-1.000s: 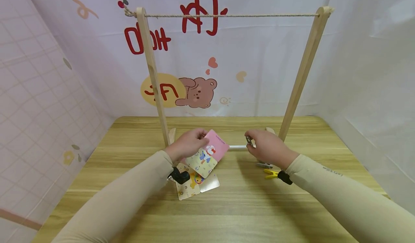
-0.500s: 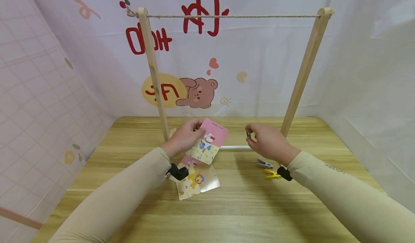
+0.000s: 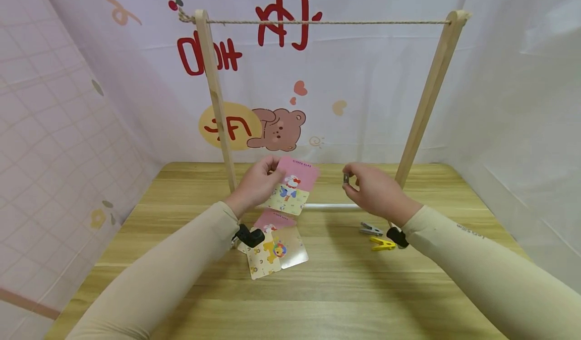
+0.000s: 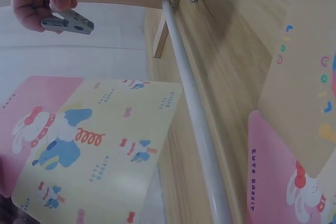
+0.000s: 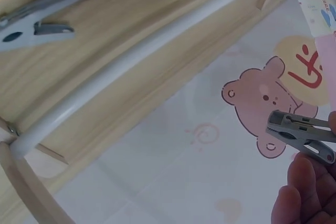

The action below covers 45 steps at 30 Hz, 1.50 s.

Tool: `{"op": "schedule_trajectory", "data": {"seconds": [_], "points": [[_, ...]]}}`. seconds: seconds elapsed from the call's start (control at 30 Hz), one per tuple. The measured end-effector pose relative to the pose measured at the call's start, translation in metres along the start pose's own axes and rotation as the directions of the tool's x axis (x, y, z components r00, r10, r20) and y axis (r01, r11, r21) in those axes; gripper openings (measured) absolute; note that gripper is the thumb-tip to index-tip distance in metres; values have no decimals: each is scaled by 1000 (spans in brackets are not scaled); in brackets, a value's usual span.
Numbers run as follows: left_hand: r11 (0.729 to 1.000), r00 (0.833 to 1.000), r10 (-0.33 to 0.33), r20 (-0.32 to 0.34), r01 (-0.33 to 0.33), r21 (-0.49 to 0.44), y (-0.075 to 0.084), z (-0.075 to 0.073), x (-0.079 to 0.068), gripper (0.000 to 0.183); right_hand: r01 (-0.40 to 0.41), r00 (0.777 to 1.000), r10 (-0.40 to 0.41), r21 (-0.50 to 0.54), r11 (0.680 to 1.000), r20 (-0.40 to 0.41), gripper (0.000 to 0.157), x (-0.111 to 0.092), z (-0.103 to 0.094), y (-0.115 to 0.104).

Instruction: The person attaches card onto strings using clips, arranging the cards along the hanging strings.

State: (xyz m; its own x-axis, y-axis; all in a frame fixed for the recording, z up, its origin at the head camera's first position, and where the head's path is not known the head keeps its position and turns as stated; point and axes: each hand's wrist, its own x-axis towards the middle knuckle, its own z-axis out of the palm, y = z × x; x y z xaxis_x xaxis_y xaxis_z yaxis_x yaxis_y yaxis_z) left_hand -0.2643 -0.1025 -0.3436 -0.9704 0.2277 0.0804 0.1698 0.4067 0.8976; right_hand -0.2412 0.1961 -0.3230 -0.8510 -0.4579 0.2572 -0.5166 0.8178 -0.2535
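Head view: nearest us, overlapping cards (image 3: 294, 250) are lying on the wooden table (image 3: 290, 304), a yellow clip (image 3: 383, 244) and a grey clip (image 3: 371, 228) resting to their right. Above them, our left hand (image 3: 256, 182) is pinching a pink-and-yellow rabbit card (image 3: 290, 197) by its left edge; our right hand (image 3: 378, 191) is pinching a second grey clip (image 5: 287, 121), apart from that card. Beyond, a white rod (image 3: 333, 206) is running between two wooden posts (image 3: 219, 108), and a rope (image 3: 354, 22) is stretching across their tops before a bear-printed cloth (image 3: 367, 77).
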Motion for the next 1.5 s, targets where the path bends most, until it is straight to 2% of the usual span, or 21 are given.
{"op": "schedule_trajectory", "data": {"seconds": [0.27, 0.53, 0.8, 0.97, 1.1, 1.5], "points": [[999, 998, 7, -61, -9, -43, 5, -6, 1, 18, -4, 999, 4, 8, 1000, -54, 24, 7, -7, -6], [996, 994, 41, -106, -50, -76, 8, -10, 1, 17, 43, 993, -43, -7, 999, -112, 24, 13, -11, -11], [990, 984, 70, -162, -89, -112, 13, -14, 3, 16, 51, 992, -50, 3, 999, -120, 25, 19, -20, -20], [989, 978, 63, -199, -88, -121, 17, -16, 5, 15, 55, 988, -54, 6, 998, -147, 27, 24, -24, -24], [987, 978, 50, -203, -79, -139, 20, -19, 6, 16, 62, 986, -61, 6, 998, -158, 28, 27, -27, -26], [981, 970, 74, -233, -113, -159, 31, -23, 7, 18, 81, 980, -77, 16, 997, -183, 27, 34, -39, -35]]}}
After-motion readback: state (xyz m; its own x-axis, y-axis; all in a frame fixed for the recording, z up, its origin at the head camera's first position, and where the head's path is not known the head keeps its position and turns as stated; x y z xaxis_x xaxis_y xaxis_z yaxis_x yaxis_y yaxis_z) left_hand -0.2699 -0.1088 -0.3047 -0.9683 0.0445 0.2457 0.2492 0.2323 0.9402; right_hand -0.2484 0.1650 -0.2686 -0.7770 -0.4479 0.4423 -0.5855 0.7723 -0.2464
